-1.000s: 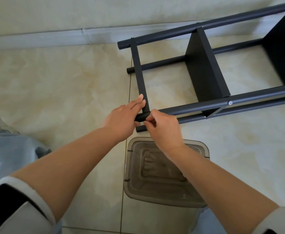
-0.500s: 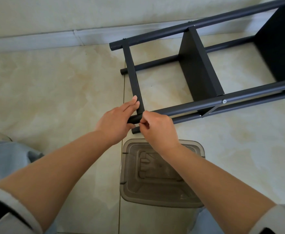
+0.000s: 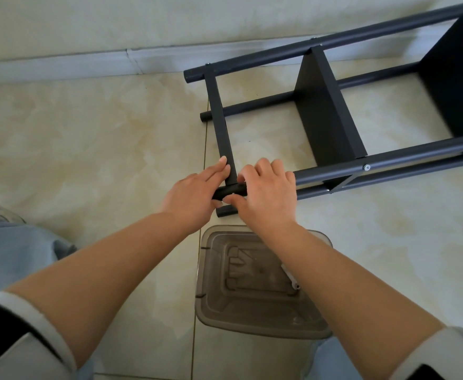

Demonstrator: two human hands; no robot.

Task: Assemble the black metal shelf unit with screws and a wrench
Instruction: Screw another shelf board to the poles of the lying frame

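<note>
The black metal shelf unit lies on its side on the tiled floor, with round tubes running right and flat black panels between them. My left hand holds the near tube's end, fingers laid along the flat crossbar. My right hand pinches something small against that tube end; what it holds is hidden by the fingers. A silver screw head shows on the near tube further right. A silver tool, probably the wrench, lies in the tray beside my right forearm.
A translucent brown plastic tray sits on the floor just below my hands. A white baseboard and wall run along the back. My knees in light jeans are at the lower left.
The view has shifted slightly. My right hand has spread over the tube end, its fingers higher on the joint. My left hand keeps its hold at the crossbar corner.
</note>
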